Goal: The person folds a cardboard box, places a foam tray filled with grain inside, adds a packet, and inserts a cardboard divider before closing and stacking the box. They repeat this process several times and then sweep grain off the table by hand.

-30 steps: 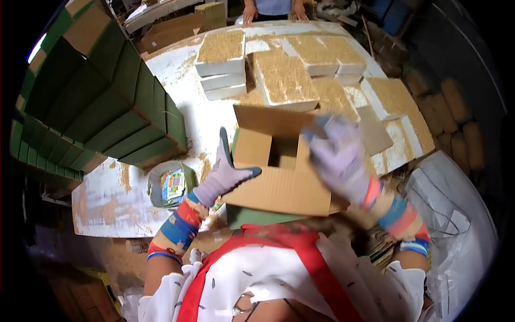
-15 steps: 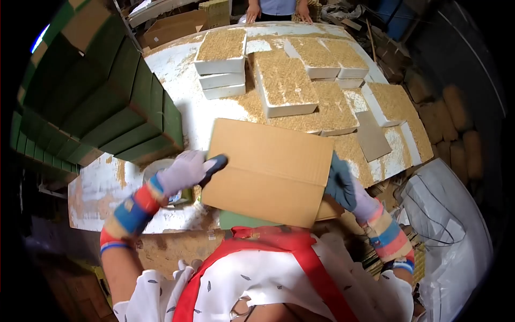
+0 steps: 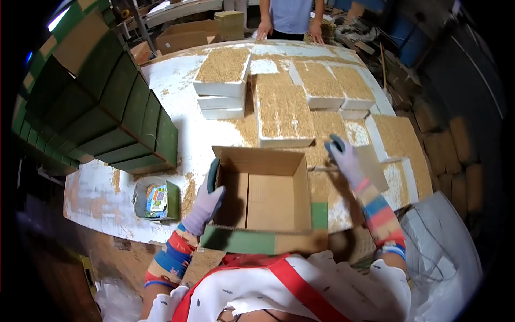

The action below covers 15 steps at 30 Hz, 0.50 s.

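Note:
An open cardboard box point(image 3: 271, 201), brown inside with green outer flaps, stands at the near table edge in front of me. At its left wall is my gloved left hand point(image 3: 208, 201), with the thumb on one side and the fingers on the other. My gloved right hand point(image 3: 346, 161) is raised to the right of the box, fingers apart and nothing visible in them. Close beside it lies a flat cardboard sheet point(image 3: 372, 169). Beyond the box sits a white tray point(image 3: 285, 110) filled with tan, grain-like material.
Tall stacks of green boxes point(image 3: 126, 115) stand at the left. A small bin point(image 3: 170, 198) holds a colourful packet. Stacked white trays point(image 3: 221, 102) and several more filled trays point(image 3: 351, 88) cover the back and right. Across the table stands a person point(image 3: 290, 16), hands on its edge.
The brown cardboard panel between both hands no longer faces me; an open box shows there instead. My right hand has let go and moved up. My left hand now grips the box wall.

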{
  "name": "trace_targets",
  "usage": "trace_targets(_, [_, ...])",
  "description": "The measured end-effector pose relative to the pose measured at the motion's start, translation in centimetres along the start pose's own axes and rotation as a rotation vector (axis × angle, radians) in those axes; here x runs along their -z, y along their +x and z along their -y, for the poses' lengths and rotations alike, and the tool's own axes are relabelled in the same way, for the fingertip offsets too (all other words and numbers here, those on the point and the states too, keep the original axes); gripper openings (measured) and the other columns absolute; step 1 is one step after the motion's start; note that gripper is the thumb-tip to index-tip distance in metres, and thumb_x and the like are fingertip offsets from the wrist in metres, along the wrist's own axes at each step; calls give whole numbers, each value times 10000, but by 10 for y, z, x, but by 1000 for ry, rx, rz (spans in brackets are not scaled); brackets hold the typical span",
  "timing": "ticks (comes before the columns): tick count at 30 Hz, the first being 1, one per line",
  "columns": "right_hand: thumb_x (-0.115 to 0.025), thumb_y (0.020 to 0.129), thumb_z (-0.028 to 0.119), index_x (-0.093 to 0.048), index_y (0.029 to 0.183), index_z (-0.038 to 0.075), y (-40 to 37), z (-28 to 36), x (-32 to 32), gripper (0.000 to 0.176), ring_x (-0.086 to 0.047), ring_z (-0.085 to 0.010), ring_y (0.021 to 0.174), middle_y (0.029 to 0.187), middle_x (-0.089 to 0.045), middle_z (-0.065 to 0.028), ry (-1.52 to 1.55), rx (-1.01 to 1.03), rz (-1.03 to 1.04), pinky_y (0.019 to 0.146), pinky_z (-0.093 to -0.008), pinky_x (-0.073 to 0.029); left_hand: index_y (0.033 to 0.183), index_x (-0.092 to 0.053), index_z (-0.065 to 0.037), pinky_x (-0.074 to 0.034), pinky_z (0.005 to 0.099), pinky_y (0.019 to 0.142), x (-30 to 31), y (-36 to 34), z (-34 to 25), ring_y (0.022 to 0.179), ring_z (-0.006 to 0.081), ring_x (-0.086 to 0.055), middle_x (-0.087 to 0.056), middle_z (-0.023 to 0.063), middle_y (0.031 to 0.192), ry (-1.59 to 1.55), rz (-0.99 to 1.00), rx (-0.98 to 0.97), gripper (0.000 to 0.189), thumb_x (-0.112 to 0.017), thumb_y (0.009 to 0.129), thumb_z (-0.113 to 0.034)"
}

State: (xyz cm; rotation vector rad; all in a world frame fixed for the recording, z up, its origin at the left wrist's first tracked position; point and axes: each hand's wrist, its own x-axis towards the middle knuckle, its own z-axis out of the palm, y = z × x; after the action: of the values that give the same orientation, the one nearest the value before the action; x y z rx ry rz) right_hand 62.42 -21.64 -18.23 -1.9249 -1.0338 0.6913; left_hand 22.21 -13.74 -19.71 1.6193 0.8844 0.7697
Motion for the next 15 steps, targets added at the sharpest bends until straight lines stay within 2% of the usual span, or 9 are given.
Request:
trace_targets(1, [-619,868,325,-567,1227,29,70,-44,-3,468,-605,-280,983,1035,-631,-177,-86,135,60,844,-324,-474,1458,-243,-6,-171,314,1139,-3,-1,1,1393,226,-251,-283,150,1500,-28,-10,-4,729,-523,786,-42])
trace_targets(3, [-597,842,512,-506,1279,-25,147,-48,-20,698,-552,-350,1084,1168,-594,-218,-155,82,320,928,-380,-427,1447,-254,17,-165,333,1144,-2,-10,2,1396,231,-248,-292,145,1496,-131,-83,41,721,-541,790,-63])
trace_targets(5, [-600,798,602,-484,1283,-64,173,-29,-59,832,-544,-334,1118,1216,-575,-220,-76,-153,326,948,-386,-411,1443,-270,15,-161,328,1143,-1,-18,6,1395,224,-245,-299,142,1493,-131,-120,89,714,-556,794,-69])
trace_targets(6, [-613,753,663,-482,1286,-74,192,-29,-77,918,-542,-299,1118,1212,-581,-202,-343,-140,282,957,-380,-398,1441,-278,15,-159,326,1142,2,-20,7,1394,220,-243,-302,140,1491,-130,-140,114,711,-564,796,-72])
trace_targets(9, [-640,756,637,-492,1288,-63,197,-48,-83,891,-542,-270,1098,1166,-605,-178,143,-20,335,944,-365,-406,1440,-293,-3,-204,325,1125,-6,-19,-18,1378,211,-282,-326,126,1485,-107,-155,151,679,-561,821,-84])
trace_targets(10, [-676,777,559,-449,1329,-54,201,-49,-84,855,-547,-255,1063,1157,-601,-152,176,-115,383,916,-356,-429,1442,-295,-14,-213,319,1122,-3,-19,-10,1378,203,-280,-327,116,1486,-65,-151,142,686,-583,826,-101])
trace_targets(13, [-701,814,425,-414,1360,-36,180,-56,-103,770,-544,-221,1049,1172,-585,-123,386,56,148,894,-336,-441,1440,-299,-9,-216,318,1122,0,-19,-8,1376,202,-280,-332,120,1483,-45,-147,153,691,-603,827,-112])
trace_targets(14, [-715,826,283,-393,1377,-33,165,-46,-99,712,-530,-190,1074,1208,-562,-106,560,1,144,908,-305,-428,1435,-307,-8,-219,316,1121,-1,-18,-2,1370,203,-292,-344,123,1476,-118,-146,115,691,-616,827,-117])
trace_targets(15, [-718,822,253,-392,1376,-38,163,-43,-95,706,-534,-187,1073,1202,-568,-110,661,-24,152,915,-298,-425,1430,-320,-8,-220,313,1120,-2,-18,-4,1363,202,-306,-356,124,1469,-149,-142,123,684,-615,822,-110])
